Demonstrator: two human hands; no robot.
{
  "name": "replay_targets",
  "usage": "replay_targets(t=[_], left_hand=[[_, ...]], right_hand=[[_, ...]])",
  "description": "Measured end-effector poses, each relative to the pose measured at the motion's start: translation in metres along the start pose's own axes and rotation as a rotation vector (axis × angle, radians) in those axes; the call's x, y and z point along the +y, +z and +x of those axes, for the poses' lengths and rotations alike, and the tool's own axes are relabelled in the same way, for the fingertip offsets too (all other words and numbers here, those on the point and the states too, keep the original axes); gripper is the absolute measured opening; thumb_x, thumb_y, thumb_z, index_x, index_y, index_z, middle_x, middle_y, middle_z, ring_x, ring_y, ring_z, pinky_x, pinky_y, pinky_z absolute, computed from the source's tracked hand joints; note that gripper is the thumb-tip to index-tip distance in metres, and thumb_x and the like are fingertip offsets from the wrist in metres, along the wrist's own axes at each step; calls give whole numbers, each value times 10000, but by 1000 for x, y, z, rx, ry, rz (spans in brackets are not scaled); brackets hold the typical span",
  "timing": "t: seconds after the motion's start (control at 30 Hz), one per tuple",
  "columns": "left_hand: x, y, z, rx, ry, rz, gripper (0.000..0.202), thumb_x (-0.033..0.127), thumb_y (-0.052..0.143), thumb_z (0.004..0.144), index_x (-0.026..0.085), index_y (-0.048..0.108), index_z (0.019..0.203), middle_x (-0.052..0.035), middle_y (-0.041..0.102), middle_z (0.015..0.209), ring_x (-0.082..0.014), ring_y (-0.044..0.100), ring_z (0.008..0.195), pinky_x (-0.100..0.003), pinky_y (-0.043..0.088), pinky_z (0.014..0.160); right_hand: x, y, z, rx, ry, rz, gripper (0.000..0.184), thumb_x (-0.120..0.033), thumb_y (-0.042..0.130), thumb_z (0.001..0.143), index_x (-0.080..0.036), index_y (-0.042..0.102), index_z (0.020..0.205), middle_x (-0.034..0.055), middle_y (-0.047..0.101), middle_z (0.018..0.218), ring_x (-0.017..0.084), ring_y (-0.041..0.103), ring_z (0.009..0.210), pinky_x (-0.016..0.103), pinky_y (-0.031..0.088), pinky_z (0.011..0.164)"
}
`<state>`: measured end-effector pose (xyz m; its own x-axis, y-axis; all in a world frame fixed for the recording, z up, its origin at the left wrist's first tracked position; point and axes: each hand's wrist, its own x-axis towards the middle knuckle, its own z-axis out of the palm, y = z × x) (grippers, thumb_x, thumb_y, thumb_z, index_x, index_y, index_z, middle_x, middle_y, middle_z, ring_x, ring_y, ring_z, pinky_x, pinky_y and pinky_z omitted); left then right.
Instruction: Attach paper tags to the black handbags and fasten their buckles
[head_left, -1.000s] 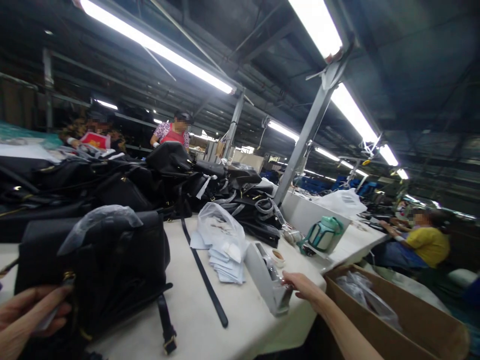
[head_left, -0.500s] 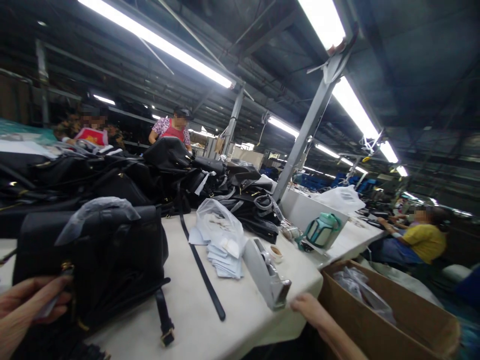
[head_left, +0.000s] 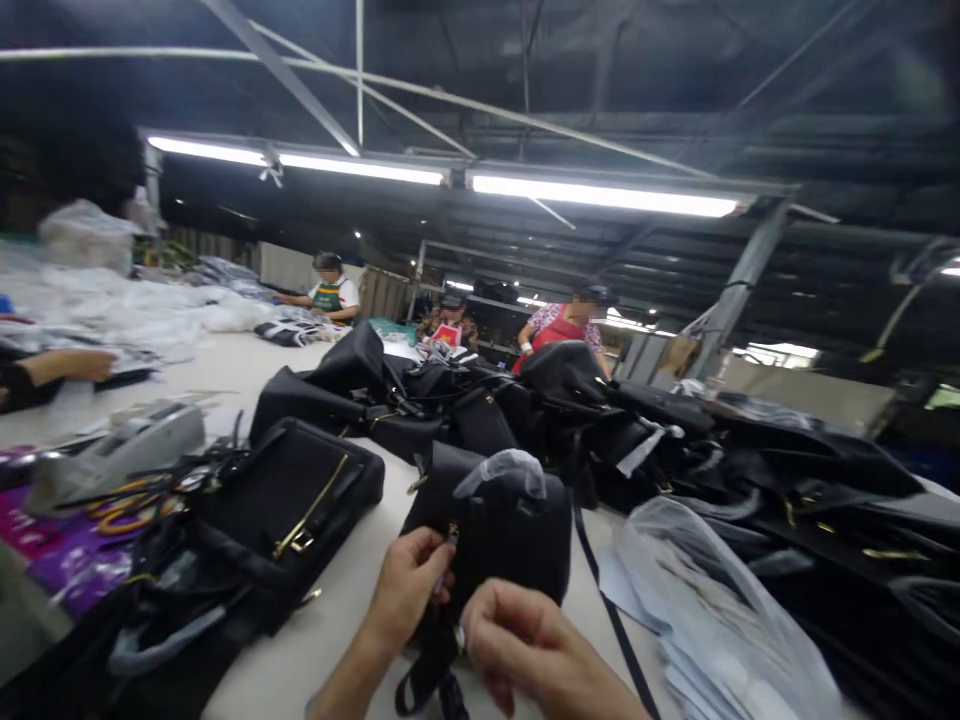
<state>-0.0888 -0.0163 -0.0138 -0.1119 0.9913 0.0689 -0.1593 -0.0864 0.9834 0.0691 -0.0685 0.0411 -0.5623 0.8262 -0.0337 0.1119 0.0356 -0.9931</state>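
Note:
A black bag (head_left: 510, 530) stands on the table in front of me, its top handle (head_left: 506, 468) wrapped in clear film. My left hand (head_left: 412, 580) is closed in a pinch on the gold zipper pull (head_left: 453, 535) at the bag's left side; something pale shows under the fingers. Close beside it, low in front of the bag, my right hand (head_left: 517, 640) has its thumb and fingers curled together. A tiny whitish bit shows at those fingertips, too small to name. Black straps (head_left: 427, 670) hang below the two hands.
Another black bag (head_left: 300, 510) with a gold zip lies to my left, by scissors (head_left: 127, 505) and a grey tape dispenser (head_left: 135, 445). Black bags (head_left: 480, 420) are heaped behind. A clear plastic bag (head_left: 705, 570) with pale cards lies right. A co-worker's hand (head_left: 82, 365) is far left.
My right hand has come from beside the tape dispenser on the right to the front of the bag. The view has swung left. My left hand still pinches the zipper pull.

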Motion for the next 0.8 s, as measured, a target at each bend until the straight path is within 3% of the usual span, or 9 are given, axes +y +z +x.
replay_targets(t=[0.1, 0.17, 0.47, 0.57, 0.7, 0.8], left_hand=[[-2, -3, -7, -13, 4, -16, 377, 497, 710, 632, 167, 540, 572, 38, 543, 449, -76, 471, 370, -181, 368, 382], [-3, -4, -10, -26, 4, -22, 363, 493, 689, 668, 159, 561, 604, 33, 550, 471, -78, 480, 390, -182, 382, 396], [-10, 0, -15, -2, 18, -31, 263, 401, 622, 773, 163, 558, 682, 29, 564, 542, -99, 535, 464, -192, 446, 452], [-10, 2, -18, 36, 39, -2, 181, 348, 592, 793, 169, 568, 804, 49, 551, 547, -115, 553, 475, -201, 463, 456], [-15, 2, -23, 183, 223, 263, 296, 245, 544, 837, 178, 535, 1126, 76, 547, 534, -148, 596, 492, -224, 490, 502], [-25, 0, -23, 224, 475, 499, 338, 197, 487, 880, 183, 555, 1211, 16, 658, 621, -166, 663, 568, -238, 527, 579]], right_hand=[[-11, -1, 45, 149, -33, -193, 283, -433, 590, 773, -193, 508, 647, -69, 389, 535, 86, 313, 490, 214, 264, 476], [-5, -6, 61, 226, -58, -335, 250, -389, 542, 770, -193, 508, 618, -53, 421, 549, 104, 360, 522, 233, 292, 504], [5, -10, 68, 380, -18, -702, 255, -363, 459, 788, -189, 581, 646, 46, 641, 658, 198, 567, 643, 302, 369, 615], [7, -7, 71, 409, -3, -773, 240, -330, 449, 798, -188, 598, 674, 69, 673, 698, 217, 604, 678, 307, 378, 633], [12, -7, 73, 425, -17, -784, 238, -306, 452, 809, -187, 603, 668, 75, 693, 716, 223, 635, 698, 302, 392, 649], [15, -9, 72, 432, -39, -765, 235, -302, 465, 817, -187, 620, 683, 69, 703, 729, 222, 648, 710, 295, 400, 656]])
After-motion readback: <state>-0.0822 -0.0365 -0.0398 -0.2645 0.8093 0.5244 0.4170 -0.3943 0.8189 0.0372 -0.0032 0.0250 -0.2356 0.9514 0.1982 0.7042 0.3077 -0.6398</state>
